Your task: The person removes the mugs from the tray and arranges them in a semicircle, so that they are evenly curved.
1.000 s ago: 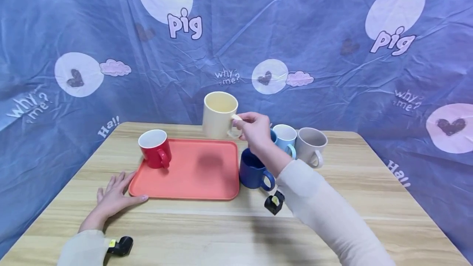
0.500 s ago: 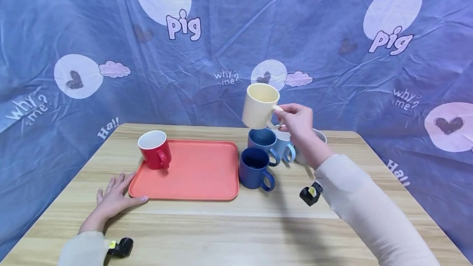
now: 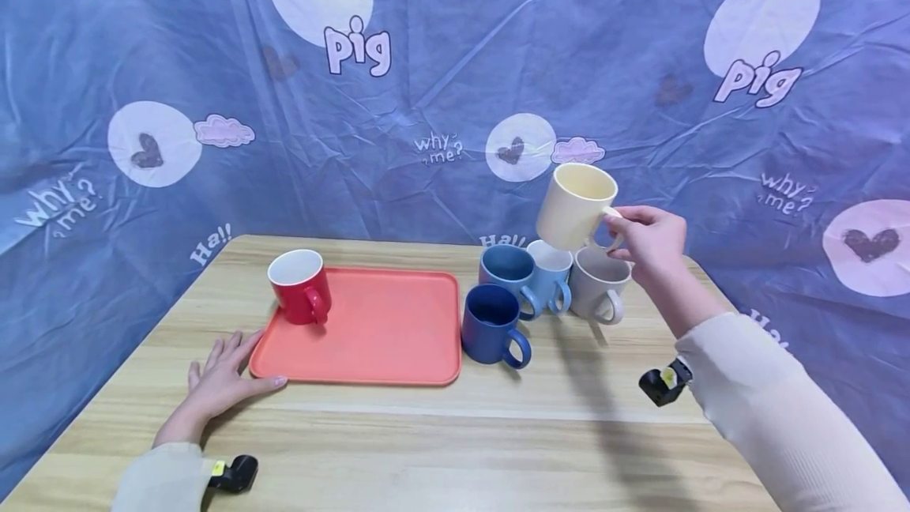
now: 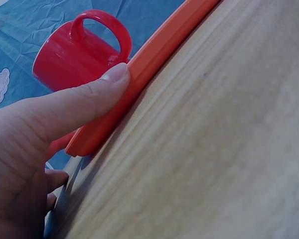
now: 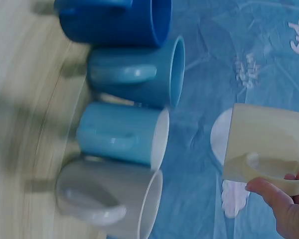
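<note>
A cream mug (image 3: 577,208) hangs in the air above the back right mugs, tilted a little. My right hand (image 3: 650,239) pinches its handle, thumb on top, as the right wrist view also shows. On the left, my left hand (image 3: 223,382) touches the near left corner of a coral-red tray (image 3: 384,330), thumb (image 4: 89,102) along the front edge and fingers spread by the left side. A red mug (image 3: 302,295) with a white inside stands upright on the tray's left end, its handle toward the front right.
Right of the tray stand a navy mug (image 3: 489,326), a teal-blue mug (image 3: 506,271), a light blue mug (image 3: 547,271) and a grey mug (image 3: 597,283), close together on the wooden table (image 3: 398,449). A printed blue cloth (image 3: 426,85) hangs behind.
My right hand has carried the cream mug rightward from over the tray, past the blue mugs to above the light blue and grey ones. The left hand and the tray have stayed put.
</note>
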`<state>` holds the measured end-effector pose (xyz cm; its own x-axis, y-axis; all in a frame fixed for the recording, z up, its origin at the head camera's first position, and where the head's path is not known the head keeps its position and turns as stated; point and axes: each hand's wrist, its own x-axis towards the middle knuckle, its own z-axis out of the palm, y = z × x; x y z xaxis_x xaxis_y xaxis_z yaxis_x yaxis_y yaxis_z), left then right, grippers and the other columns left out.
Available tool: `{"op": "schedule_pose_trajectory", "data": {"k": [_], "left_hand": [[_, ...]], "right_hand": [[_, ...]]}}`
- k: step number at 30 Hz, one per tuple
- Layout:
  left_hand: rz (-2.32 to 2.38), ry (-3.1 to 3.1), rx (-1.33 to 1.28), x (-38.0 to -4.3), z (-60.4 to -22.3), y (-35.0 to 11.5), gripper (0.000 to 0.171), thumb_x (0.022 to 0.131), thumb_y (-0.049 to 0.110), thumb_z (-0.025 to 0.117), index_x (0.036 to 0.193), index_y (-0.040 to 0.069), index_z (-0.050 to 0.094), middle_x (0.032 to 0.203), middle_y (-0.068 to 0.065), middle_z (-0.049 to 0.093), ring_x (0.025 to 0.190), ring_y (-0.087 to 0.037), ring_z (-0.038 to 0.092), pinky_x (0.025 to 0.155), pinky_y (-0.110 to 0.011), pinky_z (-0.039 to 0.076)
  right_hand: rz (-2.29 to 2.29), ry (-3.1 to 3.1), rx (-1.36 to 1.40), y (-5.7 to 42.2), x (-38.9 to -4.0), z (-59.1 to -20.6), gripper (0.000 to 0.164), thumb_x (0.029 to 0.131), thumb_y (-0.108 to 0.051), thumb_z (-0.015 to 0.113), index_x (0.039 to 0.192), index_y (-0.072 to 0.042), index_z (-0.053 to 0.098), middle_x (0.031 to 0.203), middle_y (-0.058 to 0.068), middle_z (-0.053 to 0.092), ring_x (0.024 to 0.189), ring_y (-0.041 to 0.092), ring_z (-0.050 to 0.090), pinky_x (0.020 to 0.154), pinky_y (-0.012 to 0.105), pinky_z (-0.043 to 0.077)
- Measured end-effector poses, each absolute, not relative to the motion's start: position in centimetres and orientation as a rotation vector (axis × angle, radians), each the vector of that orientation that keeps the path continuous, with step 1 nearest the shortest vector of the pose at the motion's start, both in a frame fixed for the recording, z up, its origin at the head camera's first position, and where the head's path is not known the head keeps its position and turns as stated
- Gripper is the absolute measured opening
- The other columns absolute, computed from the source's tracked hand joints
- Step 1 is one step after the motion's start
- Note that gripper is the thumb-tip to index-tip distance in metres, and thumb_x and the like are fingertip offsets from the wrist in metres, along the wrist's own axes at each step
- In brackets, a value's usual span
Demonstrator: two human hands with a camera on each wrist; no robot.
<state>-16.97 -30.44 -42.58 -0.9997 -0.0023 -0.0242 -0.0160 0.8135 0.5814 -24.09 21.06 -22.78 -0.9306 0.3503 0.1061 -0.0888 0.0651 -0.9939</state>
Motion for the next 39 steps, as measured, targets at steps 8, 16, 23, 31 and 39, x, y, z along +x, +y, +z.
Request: {"op": "schedule_pose_trajectory", "data": {"k": [8,16,23,31,39], "left_hand": [[0.944,2.976,-0.014,-17.1,-42.6,-30.4,0.100,0.063,0.056,0.065,0.136,0.004,0.021,0.133,-0.035,0.007,0.118,-0.051,-0.008,0.081,-0.065,-0.016],[0.945,2.981,-0.010,-17.1,-42.7,-30.5,0.100,0.063,0.056,0.065,0.136,0.004,0.021,0.133,-0.035,0.007,0.119,-0.051,-0.009,0.081,-0.065,-0.017],[0.957,2.969,-0.012,-17.1,-42.6,-30.4,0.100,0.063,0.055,0.065,0.136,0.003,0.021,0.133,-0.035,0.007,0.119,-0.050,-0.009,0.081,-0.065,-0.017],[0.953,2.970,-0.006,-16.9,-42.3,-30.4,0.099,0.065,0.054,0.065,0.136,0.003,0.019,0.133,-0.035,0.006,0.119,-0.050,-0.010,0.081,-0.065,-0.017],[0.960,2.966,-0.009,-16.9,-42.2,-30.4,0.099,0.064,0.054,0.065,0.136,0.004,0.020,0.133,-0.035,0.006,0.119,-0.050,-0.010,0.081,-0.065,-0.017]], "right_hand": [[2.036,-1.903,-0.308,24.5,-23.4,-23.1,0.016,0.072,0.000,0.066,0.064,-0.014,0.065,0.054,-0.002,0.057,0.052,0.006,0.053,0.040,0.025,0.047],[2.027,-1.857,-0.401,27.4,-22.8,-23.7,0.016,0.072,-0.001,0.067,0.062,-0.014,0.065,0.054,-0.001,0.056,0.051,0.006,0.054,0.042,0.025,0.048],[2.063,-1.793,-0.468,29.5,-22.2,-24.4,0.014,0.071,0.000,0.067,0.064,-0.012,0.064,0.054,-0.001,0.057,0.050,0.006,0.055,0.042,0.026,0.048],[2.042,-1.760,-0.601,31.0,-21.5,-25.3,0.018,0.070,0.002,0.065,0.061,-0.013,0.063,0.050,-0.001,0.057,0.046,0.007,0.055,0.041,0.026,0.048],[1.996,-1.707,-0.681,35.4,-23.8,-30.3,0.012,0.068,0.000,0.070,0.064,-0.010,0.065,0.053,0.004,0.058,0.046,0.011,0.056,0.036,0.029,0.046]]}}
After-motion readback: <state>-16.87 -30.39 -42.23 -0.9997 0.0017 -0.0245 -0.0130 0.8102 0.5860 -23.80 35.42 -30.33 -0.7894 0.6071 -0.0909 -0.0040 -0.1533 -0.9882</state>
